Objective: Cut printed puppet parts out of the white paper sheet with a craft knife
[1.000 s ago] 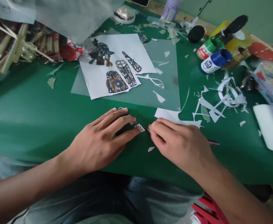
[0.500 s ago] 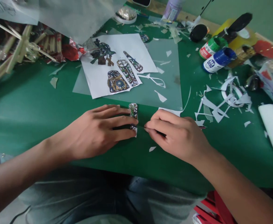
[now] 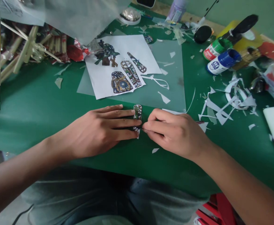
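My left hand [image 3: 104, 128] lies flat with its fingers spread, pressing a small patterned paper cutout [image 3: 138, 112] onto the green tabletop. The cutout is a narrow upright strip with a rounded top and coloured drawing in dark lines. The fingertips cover part of it. My right hand [image 3: 174, 129] is closed in a pinch just right of the strip. A thin, dark pointed tool [image 3: 141, 128] shows at its fingertips, reaching the strip's right edge; the rest is hidden by the fingers. Beyond the hands, a white sheet [image 3: 92, 79] bears several more patterned cutouts [image 3: 121, 82].
A translucent sheet [image 3: 177, 90] lies under the white paper. White paper scraps [image 3: 221, 107] are scattered at right. Paint bottles, including a blue one [image 3: 223, 61] and a green one [image 3: 217, 48], stand at back right. Wooden sticks [image 3: 25, 50] and wrappers heap at back left.
My right hand has come closer to the strip, and the tool's tip now meets its edge. My left hand keeps pressing the cutout. The whole view has shifted slightly.
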`<state>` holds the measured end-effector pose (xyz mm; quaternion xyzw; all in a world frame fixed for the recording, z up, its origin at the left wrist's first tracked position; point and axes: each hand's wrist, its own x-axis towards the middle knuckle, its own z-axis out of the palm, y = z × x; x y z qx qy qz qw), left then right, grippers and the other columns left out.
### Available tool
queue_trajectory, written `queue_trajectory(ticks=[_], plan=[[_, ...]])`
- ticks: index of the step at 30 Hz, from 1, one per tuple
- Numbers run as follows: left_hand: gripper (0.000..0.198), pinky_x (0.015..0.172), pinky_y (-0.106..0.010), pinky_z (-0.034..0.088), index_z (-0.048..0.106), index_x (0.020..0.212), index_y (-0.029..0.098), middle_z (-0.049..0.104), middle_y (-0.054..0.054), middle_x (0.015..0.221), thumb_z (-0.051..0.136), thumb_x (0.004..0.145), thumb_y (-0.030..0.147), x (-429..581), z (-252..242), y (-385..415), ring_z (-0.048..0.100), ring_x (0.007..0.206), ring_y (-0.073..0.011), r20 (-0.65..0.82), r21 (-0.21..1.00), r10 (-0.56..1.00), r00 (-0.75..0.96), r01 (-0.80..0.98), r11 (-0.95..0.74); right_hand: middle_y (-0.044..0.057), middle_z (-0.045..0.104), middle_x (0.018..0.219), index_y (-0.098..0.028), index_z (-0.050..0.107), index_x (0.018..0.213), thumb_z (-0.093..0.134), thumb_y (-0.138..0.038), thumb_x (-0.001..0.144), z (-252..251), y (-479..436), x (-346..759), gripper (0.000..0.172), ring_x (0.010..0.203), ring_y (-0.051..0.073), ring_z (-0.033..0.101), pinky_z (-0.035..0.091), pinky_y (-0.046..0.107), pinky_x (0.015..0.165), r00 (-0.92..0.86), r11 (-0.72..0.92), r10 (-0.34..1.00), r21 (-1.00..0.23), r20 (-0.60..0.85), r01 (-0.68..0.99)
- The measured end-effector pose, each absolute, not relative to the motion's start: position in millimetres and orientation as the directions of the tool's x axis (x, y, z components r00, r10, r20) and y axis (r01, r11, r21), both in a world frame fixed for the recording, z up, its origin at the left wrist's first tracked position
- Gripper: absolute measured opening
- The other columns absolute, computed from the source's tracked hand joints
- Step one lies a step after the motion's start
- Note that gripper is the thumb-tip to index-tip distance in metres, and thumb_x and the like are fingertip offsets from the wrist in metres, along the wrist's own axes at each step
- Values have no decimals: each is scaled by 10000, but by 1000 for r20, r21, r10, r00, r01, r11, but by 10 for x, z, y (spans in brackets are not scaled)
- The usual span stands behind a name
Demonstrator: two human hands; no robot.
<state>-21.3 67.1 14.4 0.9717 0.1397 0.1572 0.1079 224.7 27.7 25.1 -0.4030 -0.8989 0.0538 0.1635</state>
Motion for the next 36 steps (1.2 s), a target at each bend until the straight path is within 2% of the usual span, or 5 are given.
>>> queue_trajectory(ticks=[9, 14, 24, 31, 36], plan=[[347, 1139, -445, 395, 627, 1228, 253, 531, 23, 1399, 444, 958, 135, -204, 182, 660, 440, 1355, -180, 254, 230, 307, 917, 251, -940, -19, 600, 778, -206, 646, 760, 499, -122, 887, 249, 292, 2256, 211, 550, 59, 421, 290, 217, 490, -640, 682, 731, -223, 236, 697], [341, 1137, -459, 394, 609, 1245, 245, 525, 26, 1401, 428, 971, 151, -200, 177, 656, 440, 1355, -170, 254, 267, 328, 910, 260, -928, -27, 607, 802, -211, 638, 784, 488, -112, 877, 272, 299, 2251, 203, 508, 63, 361, 251, 238, 466, -687, 723, 686, -119, 239, 680], [346, 1153, -442, 376, 603, 1252, 258, 526, 47, 1411, 458, 961, 138, -206, 169, 630, 441, 1356, -162, 240, 238, 341, 909, 286, -928, -29, 619, 791, -214, 618, 800, 437, -126, 912, 335, 325, 2322, 230, 512, 63, 423, 227, 251, 459, -726, 744, 667, -90, 166, 662], [367, 1013, -458, 487, 626, 1231, 312, 596, 56, 1347, 495, 936, 137, -180, 170, 567, 559, 1230, -230, 265, 126, 368, 891, 346, -930, -1, 628, 768, -180, 601, 783, 463, -127, 912, 289, 212, 2339, 196, 546, 63, 481, 334, 210, 485, -582, 634, 772, -243, 254, 735], [321, 985, -401, 498, 654, 1192, 243, 659, -1, 1267, 500, 926, 151, -123, 115, 456, 601, 1166, -211, 375, 135, 438, 817, 419, -898, 30, 662, 838, -168, 636, 912, 486, -150, 918, 249, 75, 2269, 151, 564, 66, 525, 380, 206, 490, -461, 549, 833, -354, 306, 757]])
